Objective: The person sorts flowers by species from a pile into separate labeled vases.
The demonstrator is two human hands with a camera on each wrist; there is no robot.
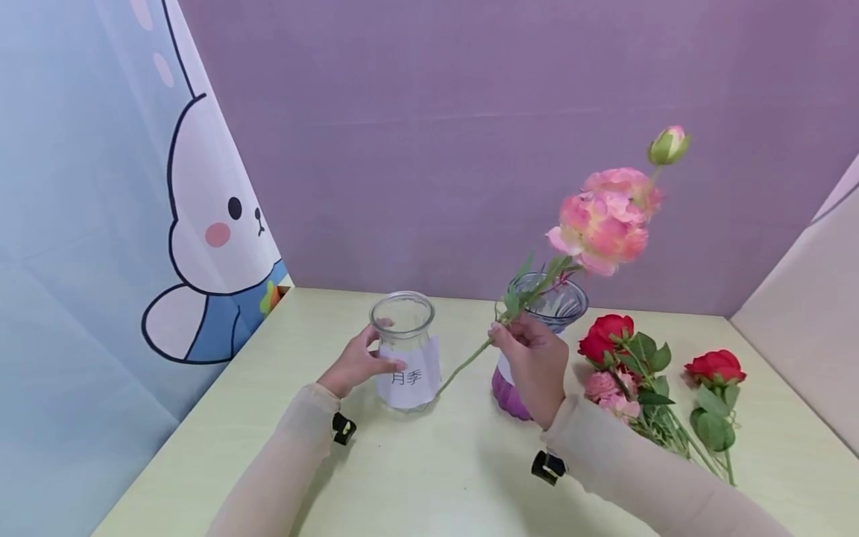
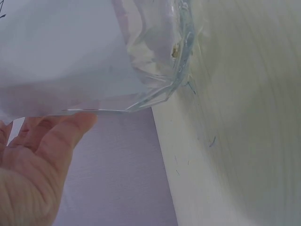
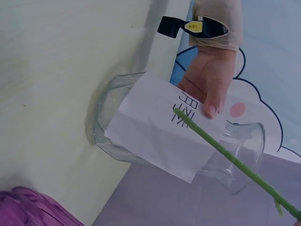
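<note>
A clear glass vase with a white paper label bearing two handwritten characters stands on the table. My left hand holds its left side, thumb across the label and fingers behind the glass. Between the thumb and fingers of my right hand is the stem of a tall pink flower with a green-and-pink bud above it. The stem slants down to the left, and its bare lower end overlaps the label in the right wrist view. Behind my right hand stands a purple-bottomed glass vase, partly hidden.
To the right on the pale table lie a red rose, pink blooms beside it and another red rose. A purple cloth hangs behind, and a blue curtain with a rabbit print at left.
</note>
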